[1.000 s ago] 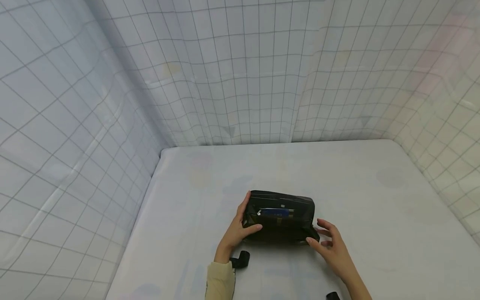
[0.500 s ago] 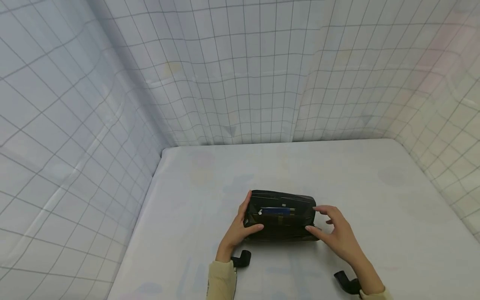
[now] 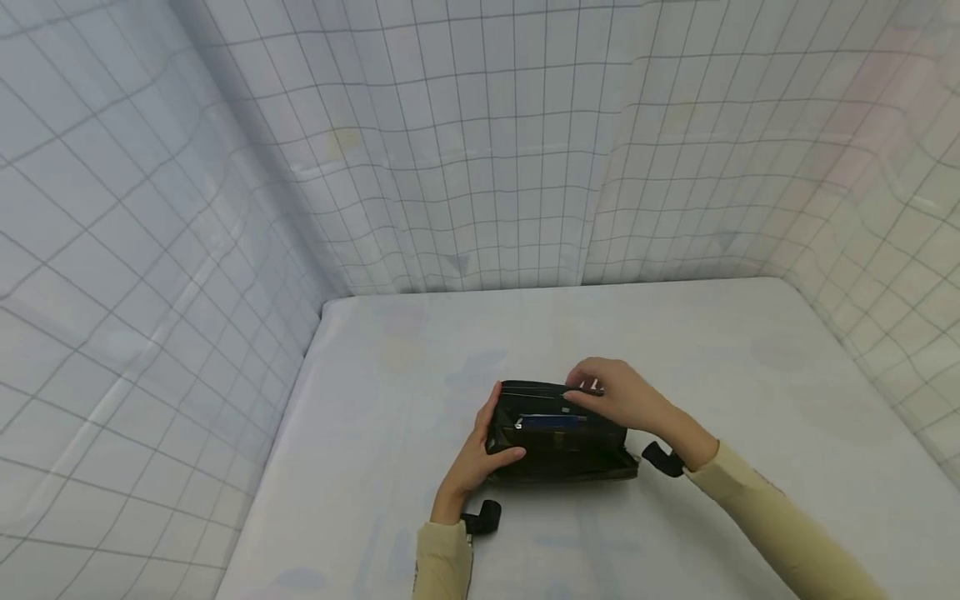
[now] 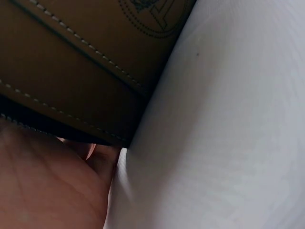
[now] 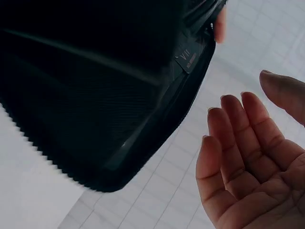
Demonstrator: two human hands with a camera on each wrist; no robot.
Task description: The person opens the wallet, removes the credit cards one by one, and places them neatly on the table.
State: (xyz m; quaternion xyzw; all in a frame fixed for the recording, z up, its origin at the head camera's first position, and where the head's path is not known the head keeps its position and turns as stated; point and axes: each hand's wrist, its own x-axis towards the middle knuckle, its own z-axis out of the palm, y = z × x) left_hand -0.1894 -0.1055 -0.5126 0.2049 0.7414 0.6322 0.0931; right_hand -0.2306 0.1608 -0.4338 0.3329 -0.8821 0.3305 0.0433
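A zip wallet (image 3: 558, 458) stands unzipped on the table, its dark inside facing up, with a blue card (image 3: 549, 422) in it. My left hand (image 3: 472, 458) grips its left end, thumb across the front and fingers behind. Brown leather with pale stitching and a stamped round mark covers the wallet's outside (image 4: 71, 52). Over the upper right edge is my right hand (image 3: 618, 392), fingers loosely bent and holding nothing. In the right wrist view that hand (image 5: 252, 162) is beside the zip-toothed edge, apart from it, and a card marked VII (image 5: 188, 57) shows inside.
A white cloth covers the table (image 3: 405, 350). Checked white curtains (image 3: 480, 167) close in the back and both sides. Black camera mounts sit at the left wrist (image 3: 483, 518) and right wrist (image 3: 663, 459).
My right hand has risen from the wallet's lower right corner, past its right end, to over the upper right edge. The left hand keeps its grip in the same place.
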